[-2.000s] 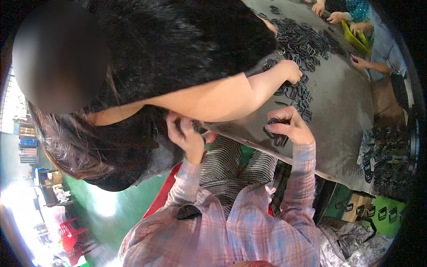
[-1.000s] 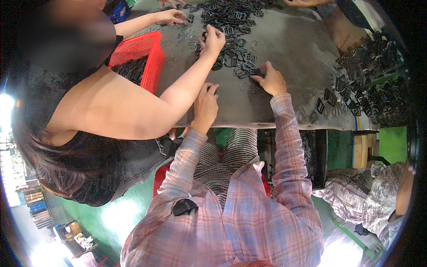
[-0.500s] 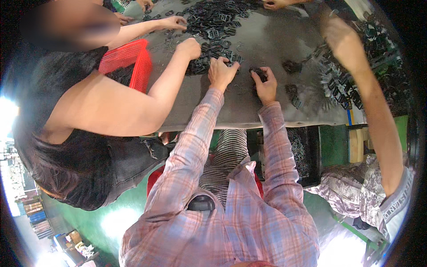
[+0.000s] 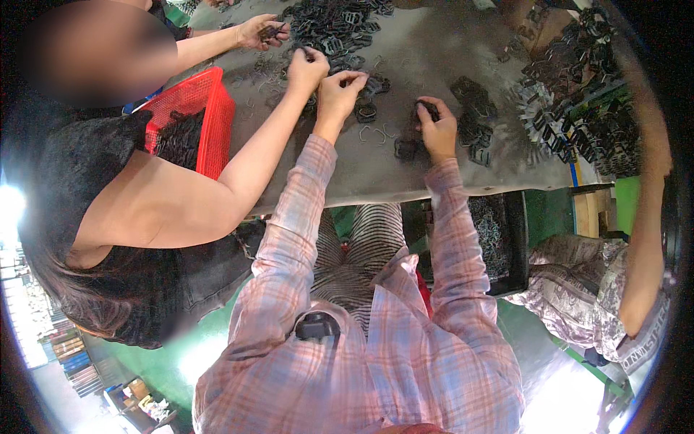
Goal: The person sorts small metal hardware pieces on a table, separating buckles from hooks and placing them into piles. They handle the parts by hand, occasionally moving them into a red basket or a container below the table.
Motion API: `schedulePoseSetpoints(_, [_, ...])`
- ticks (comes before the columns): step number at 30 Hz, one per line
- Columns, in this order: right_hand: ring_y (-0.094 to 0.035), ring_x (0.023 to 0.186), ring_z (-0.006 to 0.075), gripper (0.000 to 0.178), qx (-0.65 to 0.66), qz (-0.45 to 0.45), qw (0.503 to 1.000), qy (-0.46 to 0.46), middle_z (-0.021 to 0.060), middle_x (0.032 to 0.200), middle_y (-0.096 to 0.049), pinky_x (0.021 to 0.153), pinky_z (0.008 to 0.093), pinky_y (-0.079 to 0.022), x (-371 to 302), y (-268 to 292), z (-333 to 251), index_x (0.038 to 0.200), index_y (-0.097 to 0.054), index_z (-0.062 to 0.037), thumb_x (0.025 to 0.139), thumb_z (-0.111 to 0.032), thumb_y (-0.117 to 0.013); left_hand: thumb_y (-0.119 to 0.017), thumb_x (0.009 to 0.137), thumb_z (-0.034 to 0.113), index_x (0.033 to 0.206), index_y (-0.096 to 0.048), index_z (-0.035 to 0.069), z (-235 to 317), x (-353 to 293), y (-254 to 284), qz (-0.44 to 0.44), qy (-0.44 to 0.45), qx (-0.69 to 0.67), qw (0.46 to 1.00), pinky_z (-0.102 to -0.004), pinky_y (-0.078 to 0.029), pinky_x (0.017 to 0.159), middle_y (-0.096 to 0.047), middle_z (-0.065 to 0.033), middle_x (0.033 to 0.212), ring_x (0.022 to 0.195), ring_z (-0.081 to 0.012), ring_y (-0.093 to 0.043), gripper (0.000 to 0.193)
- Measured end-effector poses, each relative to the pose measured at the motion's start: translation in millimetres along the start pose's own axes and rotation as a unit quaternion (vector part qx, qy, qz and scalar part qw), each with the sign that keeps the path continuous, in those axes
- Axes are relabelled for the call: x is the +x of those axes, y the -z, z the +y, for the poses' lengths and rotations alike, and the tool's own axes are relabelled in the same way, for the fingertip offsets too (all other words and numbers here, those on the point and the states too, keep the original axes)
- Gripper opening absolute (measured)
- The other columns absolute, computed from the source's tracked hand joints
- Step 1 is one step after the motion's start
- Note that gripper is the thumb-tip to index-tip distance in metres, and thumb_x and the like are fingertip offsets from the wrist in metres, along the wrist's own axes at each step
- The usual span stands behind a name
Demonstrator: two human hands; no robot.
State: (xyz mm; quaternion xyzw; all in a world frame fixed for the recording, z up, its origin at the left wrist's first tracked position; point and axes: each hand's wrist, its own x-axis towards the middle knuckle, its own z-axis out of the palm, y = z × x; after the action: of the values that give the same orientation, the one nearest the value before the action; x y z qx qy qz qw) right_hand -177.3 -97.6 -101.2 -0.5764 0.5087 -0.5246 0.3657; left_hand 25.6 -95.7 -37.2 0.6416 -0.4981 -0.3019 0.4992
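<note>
My left hand (image 4: 338, 98) is closed in a pinch at the near edge of a pile of black buckles (image 4: 334, 36). Whatever lies between its fingertips is too small to make out. To the right, my right hand (image 4: 439, 132) curls around a few black buckles, partly hidden by the fingers. Just left of that wrist a small black buckle cluster (image 4: 408, 149) rests on the grey table (image 4: 390, 173). Thin pale wire-like bits (image 4: 376, 134) lie between my hands. More black buckles (image 4: 473, 119) are grouped right of my right hand.
Close on my left a co-worker's hand (image 4: 307, 69) works beside mine, their other hand (image 4: 264, 32) holding black pieces. A red basket (image 4: 218, 123) of black parts stands there. At right are heaped buckles (image 4: 557, 130) and another person's arm (image 4: 647, 217). A black tray (image 4: 517, 246) sits below the table edge.
My left hand has drawn left and come off the buckles, fingertips now pinched. My right hand keeps its buckles. The right-hand person's arm has swung outward from the table.
</note>
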Motion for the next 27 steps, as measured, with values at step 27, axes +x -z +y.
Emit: schedulePoseSetpoints(27, [-0.054,0.060,0.0100,0.035,-0.090,-0.148,0.981,-0.092,0.0066,0.082,-0.067,0.055,0.0286,-0.045,-91.6,-25.1,-5.2,0.100,-0.067,-0.0024,0.080,-0.031,-0.070,-0.067,0.083,0.020,0.101,-0.068,0.003,-93.4,-61.7,68.4,0.012,0.099,-0.226,0.969,-0.0242,-0.041,0.060,-0.066,-0.0025,0.090,0.071,-0.0101,-0.057,0.025])
